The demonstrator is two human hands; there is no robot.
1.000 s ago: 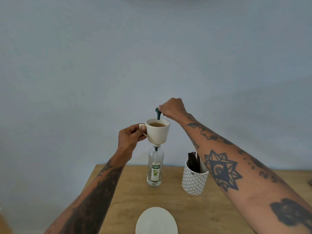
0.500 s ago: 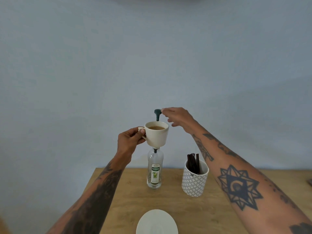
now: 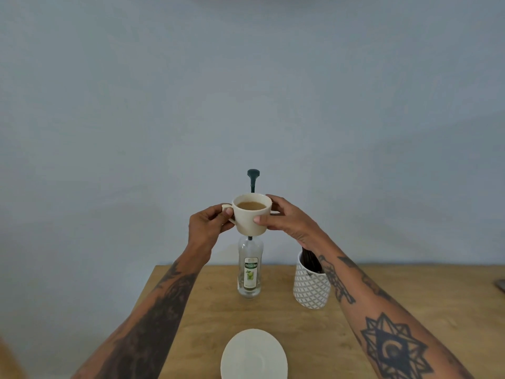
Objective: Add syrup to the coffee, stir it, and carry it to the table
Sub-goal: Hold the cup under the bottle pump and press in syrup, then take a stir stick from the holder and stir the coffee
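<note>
Above the wooden table point(image 3: 410, 310), a cream ceramic cup of milky coffee point(image 3: 252, 213) is held in the air in front of the pump of a clear glass syrup bottle with a green label point(image 3: 250, 270). The cup's handle is pinched by the closed fingers of the left hand point(image 3: 209, 224), and the cup's far side is now cradled by the right hand point(image 3: 284, 217), thumb on the front wall and fingers wrapped behind. A second ago that right hand was pressed on the dark green pump head point(image 3: 253, 175); half a second ago it was lifted off; now the pump is left free and standing tall behind the rim. From this it is judged that the syrup has been dispensed and the pumping step is over. Stirring is judged to come next: a white patterned holder of dark stirrers point(image 3: 311, 288) stands just right of the bottle, partly hidden by the right forearm. A round white saucer point(image 3: 254, 354) lies near the table's front edge, well apart from the cup.
</note>
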